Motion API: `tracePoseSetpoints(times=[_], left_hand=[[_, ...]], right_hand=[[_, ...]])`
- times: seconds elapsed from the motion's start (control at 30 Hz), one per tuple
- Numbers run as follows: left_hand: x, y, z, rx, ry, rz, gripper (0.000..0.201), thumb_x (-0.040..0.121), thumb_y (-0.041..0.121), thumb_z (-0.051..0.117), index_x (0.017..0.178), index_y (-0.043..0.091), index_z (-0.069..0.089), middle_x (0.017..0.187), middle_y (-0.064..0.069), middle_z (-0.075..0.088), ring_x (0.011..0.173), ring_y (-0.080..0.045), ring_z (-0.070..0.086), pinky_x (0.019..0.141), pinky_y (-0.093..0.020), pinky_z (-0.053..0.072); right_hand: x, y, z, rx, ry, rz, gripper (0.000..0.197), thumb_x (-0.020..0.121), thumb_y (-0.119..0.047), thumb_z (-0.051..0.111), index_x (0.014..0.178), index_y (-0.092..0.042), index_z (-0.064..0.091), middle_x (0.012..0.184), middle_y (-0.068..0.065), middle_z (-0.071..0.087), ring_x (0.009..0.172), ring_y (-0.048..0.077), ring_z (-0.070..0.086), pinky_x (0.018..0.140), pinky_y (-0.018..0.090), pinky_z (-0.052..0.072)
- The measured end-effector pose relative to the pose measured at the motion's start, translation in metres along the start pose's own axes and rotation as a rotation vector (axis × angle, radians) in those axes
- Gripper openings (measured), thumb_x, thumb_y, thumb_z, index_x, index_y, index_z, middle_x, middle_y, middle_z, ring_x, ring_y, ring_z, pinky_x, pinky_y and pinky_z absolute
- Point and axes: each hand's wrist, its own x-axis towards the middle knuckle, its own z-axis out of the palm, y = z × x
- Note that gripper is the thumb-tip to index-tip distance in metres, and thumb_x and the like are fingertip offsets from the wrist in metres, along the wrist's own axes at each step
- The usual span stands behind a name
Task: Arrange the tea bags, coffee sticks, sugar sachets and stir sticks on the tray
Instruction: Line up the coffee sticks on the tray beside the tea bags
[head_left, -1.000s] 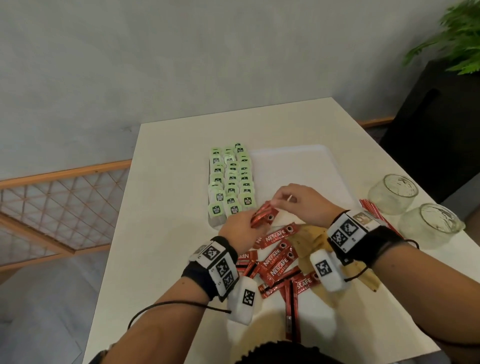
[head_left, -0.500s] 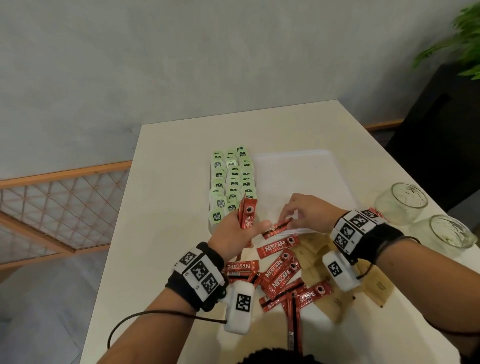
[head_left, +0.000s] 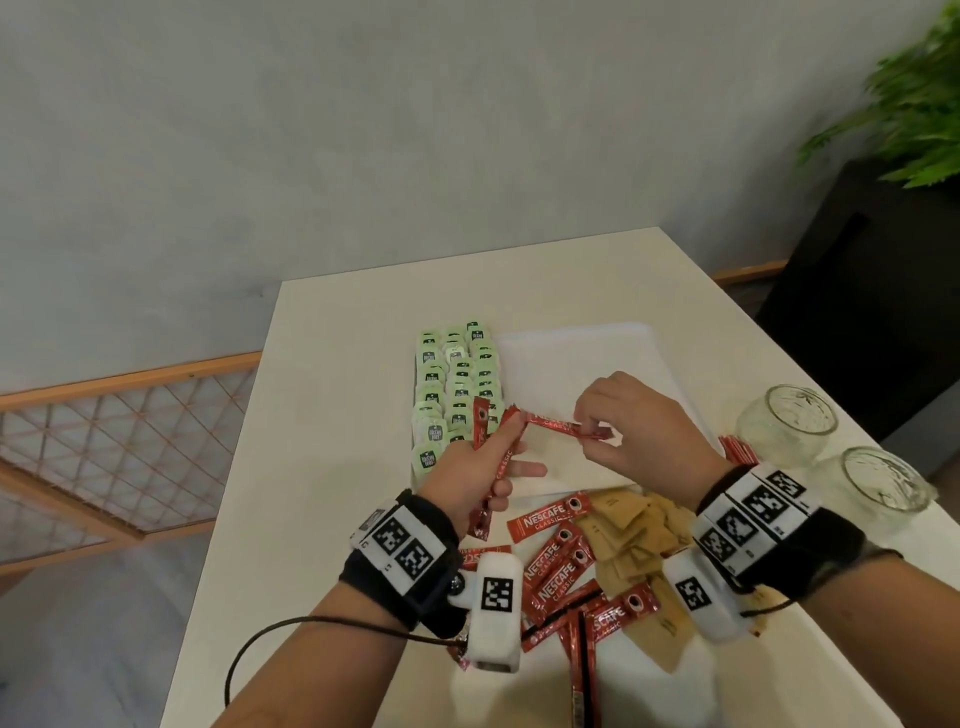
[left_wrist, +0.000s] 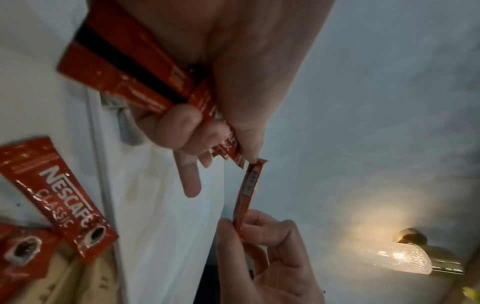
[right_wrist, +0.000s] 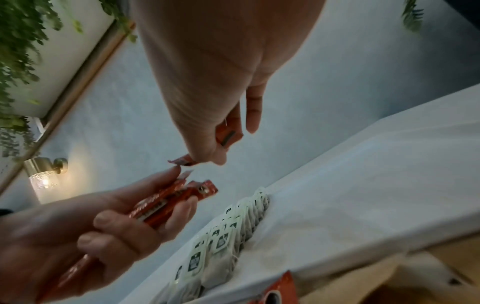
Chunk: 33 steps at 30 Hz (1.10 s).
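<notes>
My left hand (head_left: 480, 465) grips a small bunch of red coffee sticks (head_left: 498, 457) upright above the tray's near left corner. My right hand (head_left: 631, 431) pinches one more red coffee stick (head_left: 558, 427), held level, its far end touching the bunch. The left wrist view shows the bunch (left_wrist: 145, 82) in my curled fingers and the single stick (left_wrist: 246, 191) pinched below. Green tea bags (head_left: 457, 384) lie in rows on the white tray (head_left: 587, 358) at its left side. More coffee sticks (head_left: 556, 561) and brown sugar sachets (head_left: 634, 530) lie loose on the table near me.
Two empty glass jars (head_left: 784, 423) (head_left: 883, 486) stand at the table's right edge. Thin red stir sticks (head_left: 740, 449) lie beside them. A dark cabinet with a plant (head_left: 914, 119) stands at the right, a wooden lattice rail (head_left: 119, 441) at the left.
Both hands have risen off the table above the tray. My right hand has picked up a coffee stick and brought it to the bunch in my left hand.
</notes>
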Motion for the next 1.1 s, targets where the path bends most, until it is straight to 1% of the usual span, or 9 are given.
tracePoseSetpoints(times=[0.13,0.27,0.4,0.47,0.57,0.67,0.9,0.97,1.1], left_hand=[[0.002,0.007,0.002,-0.156,-0.076,0.018,0.044,0.087,0.052,0.063,0.097,0.01,0.063,0.1,-0.014,0.075,0.04,-0.006,0.036,0.036,-0.016,0.033],[0.003,0.007,0.0,-0.1,-0.042,0.144,0.014,0.085,0.019,0.075,0.082,0.011,0.065,0.082,-0.013,0.062,0.042,-0.006,0.037,0.038,-0.017,0.033],[0.01,0.011,0.002,0.179,0.125,0.316,0.008,0.08,0.013,0.079,0.082,0.016,0.072,0.069,0.002,0.067,0.043,-0.003,0.048,0.046,-0.018,0.039],[0.016,0.015,0.006,0.297,0.151,0.407,0.01,0.078,0.017,0.081,0.08,0.02,0.071,0.069,0.006,0.069,0.049,-0.001,0.055,0.053,-0.02,0.044],[0.026,0.021,0.008,0.306,0.157,0.461,0.013,0.077,0.017,0.082,0.077,0.022,0.069,0.067,0.009,0.067,0.052,0.0,0.055,0.058,-0.022,0.044],[0.04,0.026,0.003,0.258,0.19,0.455,0.016,0.078,0.014,0.08,0.073,0.023,0.068,0.064,0.012,0.065,0.049,0.002,0.053,0.058,-0.023,0.042],[0.063,0.045,-0.015,0.121,0.166,0.333,0.024,0.083,0.032,0.076,0.083,0.018,0.057,0.059,0.006,0.046,0.037,-0.004,0.034,0.038,-0.019,0.031],[0.07,0.055,-0.025,0.086,0.193,0.287,0.029,0.086,0.037,0.072,0.088,0.015,0.052,0.064,0.004,0.043,0.04,-0.006,0.032,0.038,-0.019,0.03],[0.08,0.066,-0.046,0.079,0.156,0.27,0.022,0.091,0.02,0.06,0.085,0.014,0.04,0.061,0.004,0.029,0.043,-0.009,0.025,0.038,-0.02,0.026]], right_hand=[[0.002,-0.004,-0.002,-0.075,0.075,-0.057,0.015,0.074,-0.011,0.067,0.072,-0.019,0.054,0.08,-0.009,0.056,0.077,0.015,0.048,0.055,0.029,0.043],[0.0,-0.004,-0.002,-0.089,0.13,-0.064,0.014,0.074,-0.012,0.07,0.075,-0.018,0.057,0.084,-0.008,0.058,0.079,0.016,0.048,0.059,0.025,0.041],[0.009,-0.005,-0.004,0.126,-0.131,0.119,0.042,0.078,-0.045,0.074,0.114,-0.03,0.057,0.11,-0.017,0.054,0.097,0.003,0.047,0.082,0.02,0.043],[0.018,-0.006,0.0,0.28,-0.232,0.201,0.04,0.084,-0.05,0.066,0.12,-0.034,0.056,0.109,-0.02,0.058,0.095,-0.002,0.054,0.083,0.017,0.044],[0.029,0.0,0.004,0.48,-0.22,0.312,0.011,0.093,-0.03,0.062,0.1,-0.024,0.067,0.08,-0.008,0.069,0.072,0.001,0.061,0.073,0.025,0.05],[0.039,0.015,0.003,0.609,-0.153,0.458,0.007,0.09,-0.024,0.067,0.086,-0.019,0.07,0.066,0.002,0.067,0.059,0.011,0.058,0.065,0.027,0.05],[0.066,0.055,0.023,1.157,0.057,0.851,0.015,0.088,-0.005,0.066,0.1,0.003,0.07,0.081,0.015,0.068,0.059,0.017,0.061,0.07,0.034,0.06],[0.081,0.073,0.034,1.145,0.106,0.955,0.017,0.091,-0.003,0.062,0.104,0.005,0.068,0.084,0.018,0.068,0.057,0.016,0.062,0.065,0.032,0.061],[0.111,0.107,0.06,1.065,0.128,1.185,0.004,0.09,0.0,0.063,0.092,0.003,0.064,0.078,0.016,0.064,0.055,0.02,0.06,0.051,0.03,0.059]])
